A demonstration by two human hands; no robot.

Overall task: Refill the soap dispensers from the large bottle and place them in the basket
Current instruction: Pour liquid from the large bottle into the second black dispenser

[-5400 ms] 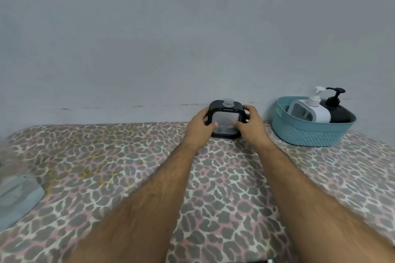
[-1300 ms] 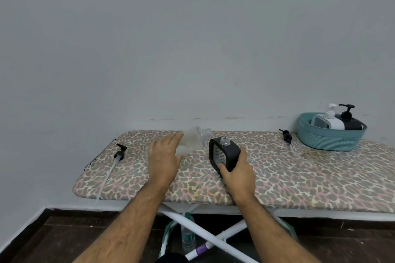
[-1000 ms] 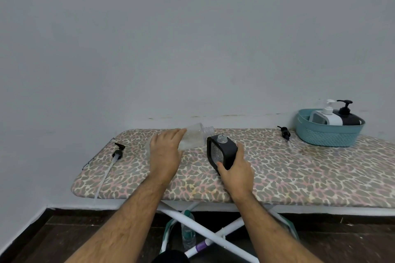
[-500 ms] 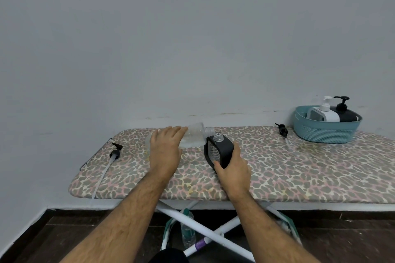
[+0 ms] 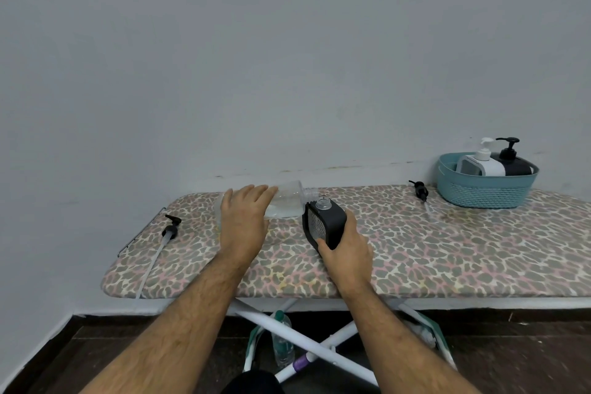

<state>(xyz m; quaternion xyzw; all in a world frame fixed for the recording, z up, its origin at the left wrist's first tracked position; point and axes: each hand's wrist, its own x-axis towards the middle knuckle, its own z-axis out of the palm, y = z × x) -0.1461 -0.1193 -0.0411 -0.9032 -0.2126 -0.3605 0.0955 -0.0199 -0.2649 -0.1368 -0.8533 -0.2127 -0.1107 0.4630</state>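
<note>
Head view shows the black dispenser near the middle of the surface, which is an ironing board with a leopard-print cover. Its cap is off and its open neck points up. The right hand grips it from the near side, thumb on the front face and fingers curled round the far side.

Just left of it the clear bottle is tipped on its side, its uncapped mouth just above and beside the dispenser's neck; whether the two touch cannot be told. The left hand holds the bottle from above, its grip wrapped over the body, fingers spread across the top.

A black pump with a long clear tube lies near the left end of the surface. A second pump lies near the far edge, just left of the basket. This teal basket sits at the right, by the wall, and holds a white dispenser and another dark dispenser, both with pumps on.

Under the board, white crossed legs stand on a dark floor, with a small water bottle among them.
</note>
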